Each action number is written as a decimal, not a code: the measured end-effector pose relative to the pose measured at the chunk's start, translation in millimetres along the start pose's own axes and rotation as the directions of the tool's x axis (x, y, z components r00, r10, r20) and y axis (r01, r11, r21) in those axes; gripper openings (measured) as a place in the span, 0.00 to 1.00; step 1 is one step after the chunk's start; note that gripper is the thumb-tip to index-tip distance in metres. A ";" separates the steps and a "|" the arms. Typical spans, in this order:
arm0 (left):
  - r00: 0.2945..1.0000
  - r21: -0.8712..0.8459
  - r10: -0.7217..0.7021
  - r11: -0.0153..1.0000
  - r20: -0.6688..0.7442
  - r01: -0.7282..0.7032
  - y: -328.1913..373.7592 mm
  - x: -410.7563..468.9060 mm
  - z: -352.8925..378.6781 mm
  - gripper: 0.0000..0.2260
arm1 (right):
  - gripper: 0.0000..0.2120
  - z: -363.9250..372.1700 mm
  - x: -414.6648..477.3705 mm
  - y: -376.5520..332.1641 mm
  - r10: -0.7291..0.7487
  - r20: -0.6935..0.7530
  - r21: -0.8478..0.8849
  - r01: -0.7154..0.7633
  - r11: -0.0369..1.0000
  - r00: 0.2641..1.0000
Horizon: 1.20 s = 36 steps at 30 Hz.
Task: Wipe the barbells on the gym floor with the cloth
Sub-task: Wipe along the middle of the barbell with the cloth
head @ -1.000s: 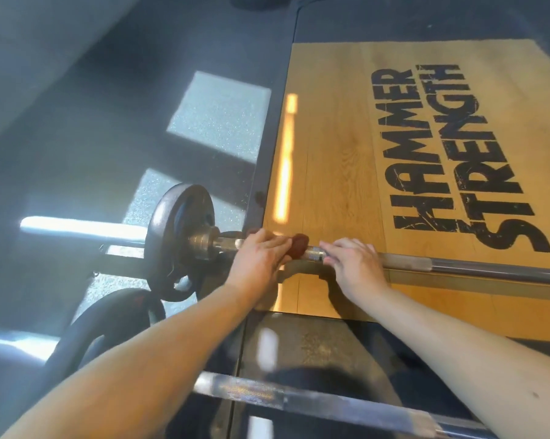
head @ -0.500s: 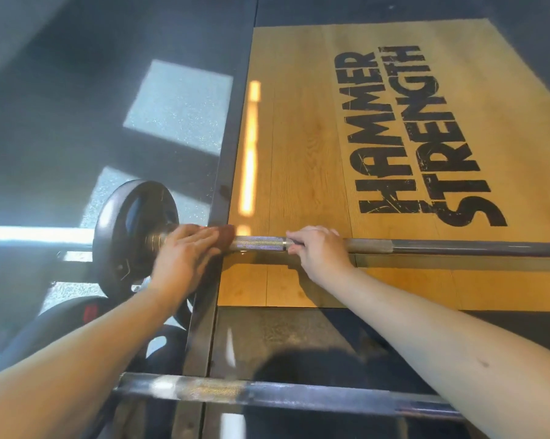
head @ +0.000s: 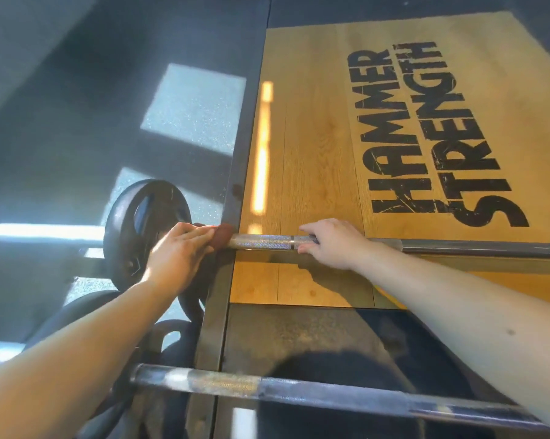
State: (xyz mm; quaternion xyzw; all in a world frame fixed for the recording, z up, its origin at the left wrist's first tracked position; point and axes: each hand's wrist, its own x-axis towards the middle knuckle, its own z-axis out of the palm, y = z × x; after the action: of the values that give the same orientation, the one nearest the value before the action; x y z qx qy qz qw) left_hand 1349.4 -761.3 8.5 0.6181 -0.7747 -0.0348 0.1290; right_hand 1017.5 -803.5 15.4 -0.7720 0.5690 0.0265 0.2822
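A barbell (head: 261,242) lies across the near part of the wooden platform (head: 314,137), its shaft running from left to right; its left end passes over the platform's left edge and carries a dark weight plate (head: 140,223) that stands on the dark rubber gym floor (head: 77,122). The left hand (head: 175,251) is laid over the shaft just inside the plate, right at the platform's left edge; its fingers (head: 200,232) curl over a reddish-brown cloth (head: 223,236) and hold it against the bar, with a bunch of the cloth showing past the fingertips on the right. Just beside it a bare knurled length of the shaft catches the light; at the far end of that length the right hand (head: 333,245) grips the shaft, fingers wrapped over the top and the thumb beneath. The platform bears black lettering reading HAMMER STRENGTH (head: 425,144) towards its right side; a dark metal frame strip (head: 232,198) borders its left edge. A second barbell (head: 299,391) lies nearer the camera, on the dark mat along the platform's near edge, roughly parallel to the first and touched by neither hand; more dark plates (head: 172,340) sit by its left end; patches of sunlight fall on the floor to the left.
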 end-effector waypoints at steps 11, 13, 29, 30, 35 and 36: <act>0.998 -0.017 -0.032 0.999 -0.048 0.031 35.6 -0.1 -3.8 0.13 | 0.15 34.6 -9.2 7.7 -0.086 -0.219 -0.089 0.068 0.994 0.972; 0.999 -0.007 -0.021 1.000 -0.037 0.021 35.9 -0.1 0.1 0.13 | 0.17 60.9 -13.9 12.0 -0.159 -0.407 -0.199 0.083 0.977 0.900; 0.989 -0.153 -0.130 0.981 -0.068 0.119 9.8 -2.2 13.3 0.13 | 0.19 35.6 -6.3 9.0 -0.039 -0.209 0.012 0.042 0.999 0.977; 0.983 -0.160 -0.171 0.974 -0.062 0.159 8.3 -4.5 13.8 0.12 | 0.19 37.2 -6.5 9.0 -0.032 -0.220 0.024 0.038 0.999 0.975; 0.994 -0.190 -0.071 0.980 -0.083 0.054 53.7 5.8 39.3 0.12 | 0.19 40.0 -9.1 8.2 -0.024 -0.279 0.025 0.033 0.999 0.960; 0.997 -0.206 0.004 0.978 -0.076 -0.019 74.8 11.4 43.8 0.11 | 0.19 41.4 -10.0 8.1 -0.021 -0.296 0.029 0.031 0.999 0.955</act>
State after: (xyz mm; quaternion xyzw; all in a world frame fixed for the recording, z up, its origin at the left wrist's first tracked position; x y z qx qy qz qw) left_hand 1265.5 -759.5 -16.0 0.5977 -0.7650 -0.0914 0.2218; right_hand 1018.3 -777.1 -19.0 -0.7697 0.5951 -0.1025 0.2071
